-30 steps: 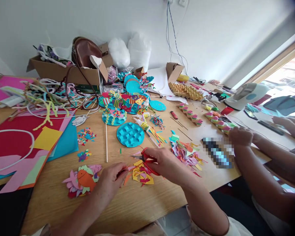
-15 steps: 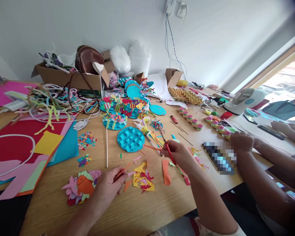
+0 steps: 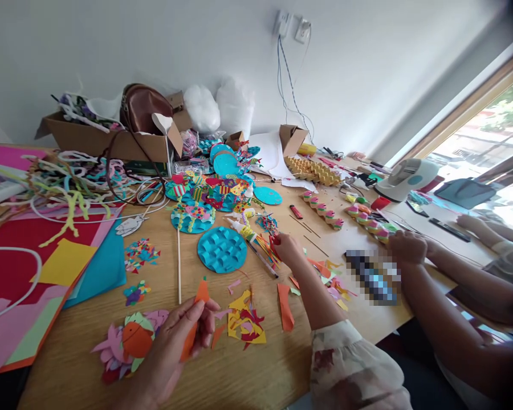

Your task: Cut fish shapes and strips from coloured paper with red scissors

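My left hand is closed on an orange paper piece, which sticks up above the thumb and hangs below the fingers. Farther off, my right hand has its fingers drawn together on a slim red-handled tool, mostly hidden by the hand. Beside those fingers lie thin coloured paper strips and a pen. A round blue disc with paper scales lies between my hands. Left of my left hand is a pile of paper fish; yellow and red scraps lie to its right.
Coloured paper sheets cover the left side, near tangled pipe cleaners. A cardboard box stands at the back. Decorated blue discs and a glue bottle lie mid-table. Another person's hands rest at the right.
My right hand has moved away from me toward the paper strips and turned. My left hand has turned, showing more of the orange paper. The view has shifted slightly.
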`<state>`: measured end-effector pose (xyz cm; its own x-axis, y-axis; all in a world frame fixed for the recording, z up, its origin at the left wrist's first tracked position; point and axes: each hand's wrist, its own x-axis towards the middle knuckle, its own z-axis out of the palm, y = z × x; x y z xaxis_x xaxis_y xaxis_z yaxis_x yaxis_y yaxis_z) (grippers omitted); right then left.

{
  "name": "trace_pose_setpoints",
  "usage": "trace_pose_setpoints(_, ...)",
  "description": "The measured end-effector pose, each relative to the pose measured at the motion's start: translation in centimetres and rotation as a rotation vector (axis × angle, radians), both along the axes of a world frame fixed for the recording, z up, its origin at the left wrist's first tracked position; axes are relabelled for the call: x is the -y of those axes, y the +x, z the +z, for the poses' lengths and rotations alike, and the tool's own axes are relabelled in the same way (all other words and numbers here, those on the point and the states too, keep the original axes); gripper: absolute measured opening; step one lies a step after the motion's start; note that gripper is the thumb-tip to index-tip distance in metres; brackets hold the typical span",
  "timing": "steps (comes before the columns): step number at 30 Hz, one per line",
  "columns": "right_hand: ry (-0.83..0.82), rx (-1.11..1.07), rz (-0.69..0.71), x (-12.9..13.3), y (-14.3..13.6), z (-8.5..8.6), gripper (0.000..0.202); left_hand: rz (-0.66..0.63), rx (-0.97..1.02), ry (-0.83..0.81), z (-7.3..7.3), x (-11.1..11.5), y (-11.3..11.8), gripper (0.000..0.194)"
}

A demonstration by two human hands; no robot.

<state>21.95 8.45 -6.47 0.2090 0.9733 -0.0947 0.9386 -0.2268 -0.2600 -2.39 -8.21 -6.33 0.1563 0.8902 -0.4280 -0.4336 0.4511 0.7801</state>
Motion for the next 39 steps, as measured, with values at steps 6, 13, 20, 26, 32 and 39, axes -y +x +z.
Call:
trace_pose_setpoints(6,0.107,0.051,-0.002,2.7,-0.1,3.1,0.015,0.077,0.067,0.030,-0.3,0.0,-0.2,0.024)
trace_pose_setpoints(13,0.055,-0.712,0.289,10.0,-3.9,5.2,0.020,0.171,0.233,0.011,0.1,-0.1,0.0,0.024)
trace_pose_setpoints(20,-0.175,-1.369,0.249,15.0,-9.9,1.8,0.026,0.238,0.275,0.061,1.0,-0.2,0.7,0.036)
trace_pose_setpoints(26,-0.176,-1.507,0.175,15.3,-12.7,0.7,0.029,0.211,0.317,0.127,0.8,-0.3,1.1,0.038)
trace_pose_setpoints(32,-0.292,-1.685,0.108,15.5,-12.0,0.7,0.023,0.150,0.423,0.073,0.7,0.1,0.4,0.039)
trace_pose_setpoints(39,-0.398,-1.859,0.048,15.5,-11.3,0.7,0.023,0.139,0.308,0.206,0.5,0.0,0.3,0.030)
